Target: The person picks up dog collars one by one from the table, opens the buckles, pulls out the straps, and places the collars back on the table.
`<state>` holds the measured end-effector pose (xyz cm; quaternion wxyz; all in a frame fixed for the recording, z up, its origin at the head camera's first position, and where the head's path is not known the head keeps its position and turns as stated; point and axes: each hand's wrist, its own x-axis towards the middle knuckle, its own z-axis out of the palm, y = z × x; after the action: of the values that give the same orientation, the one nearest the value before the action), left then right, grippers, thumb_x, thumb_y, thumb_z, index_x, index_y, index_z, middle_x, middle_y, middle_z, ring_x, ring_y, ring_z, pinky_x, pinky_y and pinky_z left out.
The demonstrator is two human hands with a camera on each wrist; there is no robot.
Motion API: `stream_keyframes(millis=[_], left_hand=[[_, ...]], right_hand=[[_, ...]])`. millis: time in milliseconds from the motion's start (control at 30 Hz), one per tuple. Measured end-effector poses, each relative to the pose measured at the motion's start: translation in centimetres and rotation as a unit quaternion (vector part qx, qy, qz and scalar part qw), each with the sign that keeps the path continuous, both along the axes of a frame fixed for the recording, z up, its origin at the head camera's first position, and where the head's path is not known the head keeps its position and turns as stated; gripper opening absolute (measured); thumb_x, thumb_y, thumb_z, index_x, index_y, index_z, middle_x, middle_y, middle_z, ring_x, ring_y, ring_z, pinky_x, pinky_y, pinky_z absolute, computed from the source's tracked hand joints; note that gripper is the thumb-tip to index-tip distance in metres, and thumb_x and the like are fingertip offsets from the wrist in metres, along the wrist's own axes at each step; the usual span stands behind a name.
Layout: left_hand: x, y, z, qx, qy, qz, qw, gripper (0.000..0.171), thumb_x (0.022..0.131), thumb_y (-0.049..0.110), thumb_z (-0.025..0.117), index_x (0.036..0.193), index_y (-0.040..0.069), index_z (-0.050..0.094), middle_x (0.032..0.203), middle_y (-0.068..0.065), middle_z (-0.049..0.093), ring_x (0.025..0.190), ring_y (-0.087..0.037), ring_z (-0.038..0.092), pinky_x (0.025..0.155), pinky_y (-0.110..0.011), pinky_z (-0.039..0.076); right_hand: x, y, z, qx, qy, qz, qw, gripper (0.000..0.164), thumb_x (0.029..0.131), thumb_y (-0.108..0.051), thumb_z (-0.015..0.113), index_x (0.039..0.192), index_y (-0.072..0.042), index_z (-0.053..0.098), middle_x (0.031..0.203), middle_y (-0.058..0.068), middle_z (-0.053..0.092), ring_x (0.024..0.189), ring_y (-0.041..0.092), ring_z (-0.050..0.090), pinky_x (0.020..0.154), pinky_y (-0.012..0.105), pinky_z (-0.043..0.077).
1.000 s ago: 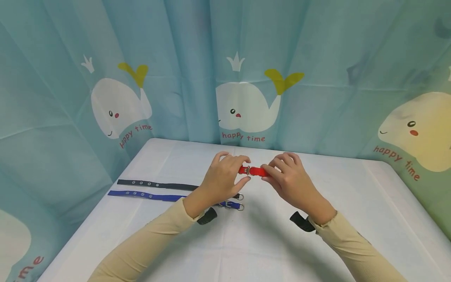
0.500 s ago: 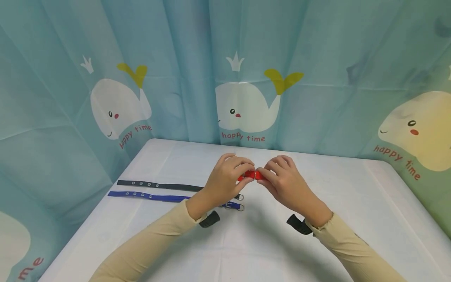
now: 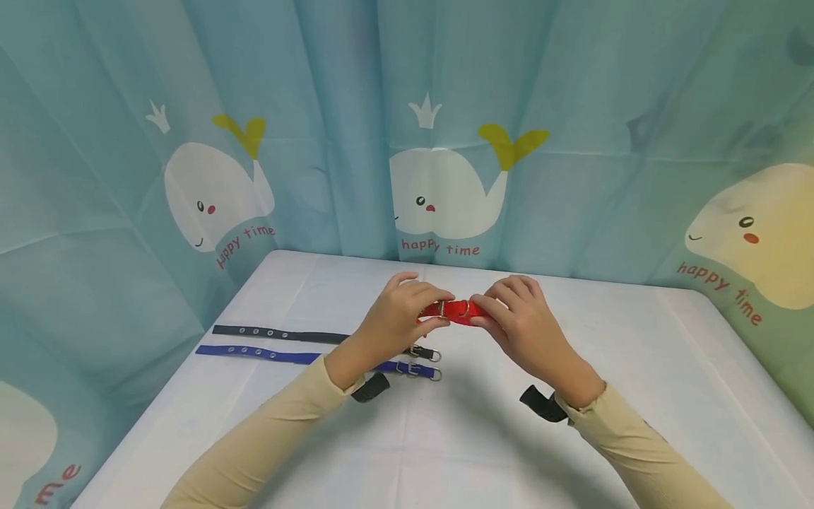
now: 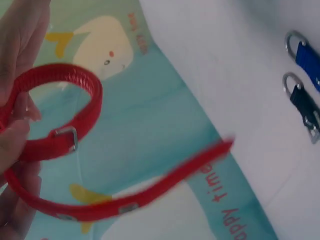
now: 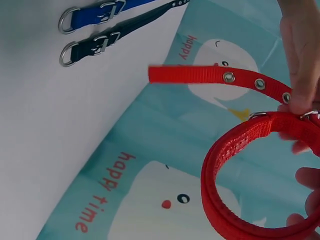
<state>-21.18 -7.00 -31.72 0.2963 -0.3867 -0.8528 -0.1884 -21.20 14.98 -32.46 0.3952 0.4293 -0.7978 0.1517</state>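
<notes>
Both hands hold a red dog collar (image 3: 454,311) raised over the table. It is bent into a padded loop, plain in the left wrist view (image 4: 90,107). My left hand (image 3: 394,311) pinches the collar beside its metal buckle (image 3: 441,309). My right hand (image 3: 524,329) pinches the padded band (image 3: 477,311) just past the D-ring (image 3: 465,308). A free strap end (image 5: 187,74) with metal eyelets (image 5: 259,84) sticks out from the buckle side in the right wrist view, its tip blurred. Fingers hide part of the loop.
A black collar (image 3: 318,337) and a blue collar (image 3: 299,357) lie stretched out side by side on the white table (image 3: 458,438), partly behind the left forearm. A blue curtain (image 3: 350,141) printed with whales hangs behind the table. Dark straps (image 3: 543,404) are at both wrists.
The hands came close together over the red collar, then drew apart again. More of the red band, with buckle and D-ring, now shows between them. The blue and black collars have not moved.
</notes>
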Motion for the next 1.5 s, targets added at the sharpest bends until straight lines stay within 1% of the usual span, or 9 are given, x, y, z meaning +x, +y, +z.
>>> stream_keyframes(millis=[200,333,467,567,667,800,967,1167,1500], left_hand=[[0.0,0.1,0.0,0.019,-0.026,-0.005,0.9995,0.03,0.073,0.018,0.08,0.101,0.01,0.072,0.089,0.001,0.073,0.078,-0.012,0.063,0.092,-0.041,0.045],[0.3,0.3,0.0,0.018,-0.028,-0.004,0.9994,0.032,0.072,0.019,0.08,0.102,0.011,0.072,0.086,0.002,0.074,0.074,-0.012,0.057,0.087,-0.04,0.045],[0.6,0.3,0.3,-0.019,-0.023,0.016,0.9994,0.035,0.073,0.022,0.079,0.107,0.015,0.072,0.088,0.003,0.075,0.072,-0.011,0.056,0.087,-0.04,0.046],[0.8,0.1,0.8,-0.062,-0.024,0.038,0.9971,0.037,0.075,0.024,0.078,0.11,0.017,0.071,0.086,0.004,0.074,0.071,-0.011,0.056,0.087,-0.041,0.045],[0.9,0.0,1.3,-0.081,-0.053,0.051,0.994,0.036,0.075,0.026,0.078,0.109,0.016,0.071,0.086,0.004,0.074,0.075,-0.012,0.059,0.089,-0.041,0.044],[0.8,-0.1,1.6,-0.057,-0.117,0.049,0.9903,0.029,0.075,0.024,0.078,0.1,0.011,0.072,0.087,0.001,0.073,0.078,-0.013,0.062,0.087,-0.039,0.045],[0.4,0.0,1.5,-0.005,-0.132,0.041,0.9904,0.026,0.073,0.021,0.08,0.095,0.009,0.071,0.078,0.0,0.065,0.074,-0.012,0.054,0.073,-0.029,0.047],[0.0,0.6,2.0,0.031,-0.12,0.071,0.9897,0.03,0.075,0.031,0.078,0.097,0.011,0.07,0.074,-0.001,0.058,0.072,-0.013,0.048,0.069,-0.031,0.04],[0.0,0.6,2.9,0.056,-0.217,0.07,0.9721,0.024,0.079,0.03,0.074,0.095,0.013,0.07,0.083,0.001,0.066,0.077,-0.014,0.054,0.071,-0.028,0.043]], right_hand=[[0.3,-0.2,0.4,0.005,-0.01,-0.002,1.0,0.047,0.098,-0.04,0.038,0.097,-0.004,0.068,0.079,0.008,0.061,0.085,0.026,0.054,0.082,0.049,0.041],[0.5,-0.3,0.8,0.027,-0.018,-0.012,0.999,0.025,0.089,-0.027,0.063,0.098,-0.005,0.069,0.077,0.007,0.061,0.084,0.025,0.054,0.082,0.048,0.042],[0.7,-0.6,1.1,0.062,-0.016,-0.035,0.997,0.026,0.072,-0.016,0.079,0.095,-0.007,0.069,0.075,0.004,0.06,0.083,0.024,0.054,0.082,0.048,0.044],[0.7,-0.8,1.0,0.096,-0.017,-0.052,0.994,0.024,0.072,-0.018,0.08,0.092,-0.009,0.07,0.074,0.003,0.061,0.082,0.023,0.054,0.081,0.049,0.046],[0.7,-0.7,0.9,0.121,-0.023,-0.067,0.99,0.021,0.074,-0.021,0.079,0.089,-0.011,0.07,0.074,0.002,0.062,0.081,0.023,0.053,0.081,0.048,0.046],[0.6,-0.5,0.7,0.128,-0.036,-0.077,0.988,0.019,0.075,-0.022,0.078,0.088,-0.012,0.07,0.074,0.001,0.063,0.082,0.023,0.053,0.083,0.048,0.045],[0.7,-0.4,0.8,0.078,-0.079,-0.077,0.991,0.022,0.076,-0.02,0.077,0.092,-0.008,0.07,0.078,0.004,0.066,0.084,0.023,0.055,0.083,0.048,0.044],[0.7,-0.6,1.7,-0.012,-0.138,-0.079,0.987,0.014,0.082,-0.015,0.07,0.092,-0.005,0.069,0.081,0.008,0.069,0.086,0.024,0.055,0.082,0.046,0.041],[0.6,-0.3,2.1,-0.04,-0.16,-0.07,0.984,0.023,0.083,-0.011,0.07,0.105,-0.005,0.07,0.079,0.006,0.069,0.087,0.023,0.055,0.083,0.046,0.04]])
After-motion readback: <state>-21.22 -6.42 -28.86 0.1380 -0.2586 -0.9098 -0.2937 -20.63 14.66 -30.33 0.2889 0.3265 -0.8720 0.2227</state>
